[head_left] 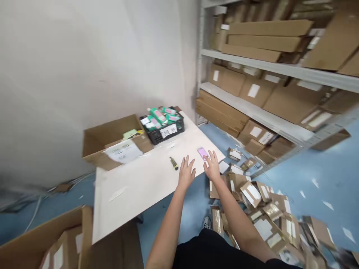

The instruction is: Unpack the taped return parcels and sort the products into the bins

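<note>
My left hand (186, 173) hovers over the near edge of the white table (134, 186), fingers spread and holding nothing. A small yellow-and-black tool (174, 163) lies on the table just left of it. My right hand (212, 166) is also open with fingers apart, at the table's right corner. Its fingertips are at a small pink packet (202, 152) lying flat on the table; I cannot tell whether they touch it.
A black crate (164, 130) of green and pink packets and an open cardboard box (112, 140) sit at the table's far side. Many small parcels (260, 209) litter the blue floor to the right. Metal shelves (269, 67) hold flat cardboard boxes. Another open box (42, 239) stands bottom left.
</note>
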`<action>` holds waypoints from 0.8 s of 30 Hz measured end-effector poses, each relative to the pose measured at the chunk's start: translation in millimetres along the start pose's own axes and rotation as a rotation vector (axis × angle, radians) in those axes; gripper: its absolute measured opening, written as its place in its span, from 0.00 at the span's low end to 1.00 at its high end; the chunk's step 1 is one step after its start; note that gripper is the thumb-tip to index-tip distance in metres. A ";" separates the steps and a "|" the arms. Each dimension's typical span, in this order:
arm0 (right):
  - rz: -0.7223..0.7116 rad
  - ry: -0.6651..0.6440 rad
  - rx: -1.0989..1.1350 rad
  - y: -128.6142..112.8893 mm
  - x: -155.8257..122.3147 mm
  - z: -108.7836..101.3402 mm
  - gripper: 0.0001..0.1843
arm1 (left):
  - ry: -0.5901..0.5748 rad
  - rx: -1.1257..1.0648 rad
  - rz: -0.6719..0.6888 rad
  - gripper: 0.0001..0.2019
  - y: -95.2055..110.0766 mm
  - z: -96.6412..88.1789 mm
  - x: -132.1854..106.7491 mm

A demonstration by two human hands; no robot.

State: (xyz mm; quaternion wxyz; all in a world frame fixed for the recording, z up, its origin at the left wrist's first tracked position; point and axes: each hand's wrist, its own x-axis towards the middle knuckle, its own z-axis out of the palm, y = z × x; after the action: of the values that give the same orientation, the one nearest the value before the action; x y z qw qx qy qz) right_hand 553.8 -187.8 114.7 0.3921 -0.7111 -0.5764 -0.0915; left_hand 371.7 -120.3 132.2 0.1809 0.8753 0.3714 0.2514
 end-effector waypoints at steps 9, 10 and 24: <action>-0.376 -0.289 0.317 -252.9 -15.4 154.5 0.24 | 0.299 0.123 -0.480 0.27 -162.0 -177.9 -173.5; -0.421 -0.328 0.356 -284.9 -23.9 170.0 0.24 | 0.326 0.138 -0.539 0.27 -176.9 -196.2 -199.3; -0.966 -0.830 0.640 -611.5 -171.1 265.4 0.31 | 0.748 0.221 -1.315 0.32 -247.1 -326.2 -537.5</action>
State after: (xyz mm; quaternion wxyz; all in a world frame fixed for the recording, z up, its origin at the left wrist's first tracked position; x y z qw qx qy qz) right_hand -131.3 -122.6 112.3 0.2456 -0.2024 -0.9273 0.1972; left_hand -275.2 -313.5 107.0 0.0668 0.3438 0.8755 0.3329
